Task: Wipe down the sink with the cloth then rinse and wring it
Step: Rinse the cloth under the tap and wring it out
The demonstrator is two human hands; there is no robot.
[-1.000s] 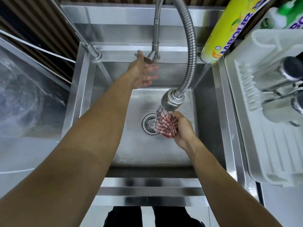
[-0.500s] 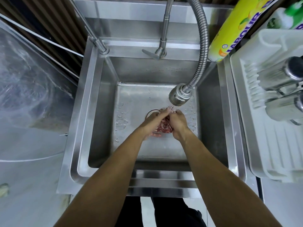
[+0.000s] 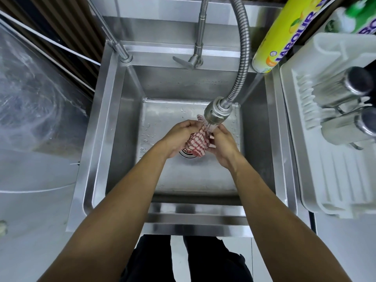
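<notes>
A red and white checked cloth (image 3: 198,142) is bunched between my two hands over the drain (image 3: 186,154) of the steel sink (image 3: 120,123). My left hand (image 3: 177,137) grips its left side and my right hand (image 3: 222,142) grips its right side. Water runs from the spray head (image 3: 216,112) of the flexible tap hose onto the top of the cloth. Droplets lie on the sink floor to the left of my hands.
The tap lever (image 3: 183,63) sits on the sink's back ledge. A yellow bottle (image 3: 284,33) stands at the back right. A white drying rack (image 3: 329,155) with steel cups (image 3: 345,88) lies to the right. A shiny counter (image 3: 30,119) is on the left.
My left hand came back from the tap lever and joined my right hand on the cloth. The cloth is now raised into the running stream under the spray head.
</notes>
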